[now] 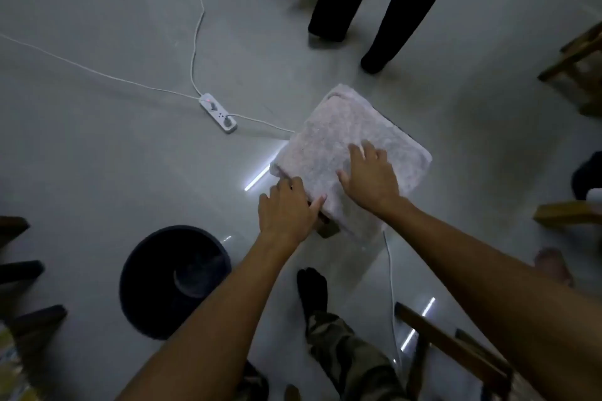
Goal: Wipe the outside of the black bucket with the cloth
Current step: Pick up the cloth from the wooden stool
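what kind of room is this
Probably a plain indoor workroom or classroom, though it is hard to say: a smooth grey floor, wooden stools around the edges, and a power strip with cords trailing across the floor.

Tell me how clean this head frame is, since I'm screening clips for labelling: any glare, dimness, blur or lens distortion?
Head view: dim overall, with a grey cast; bright streaks of glare on the glossy floor beside the cloth; the black bucket is dark, its inside hard to read; soft blur at the left hand and right hand; wide-angle stretching splays the forearms and edge furniture.
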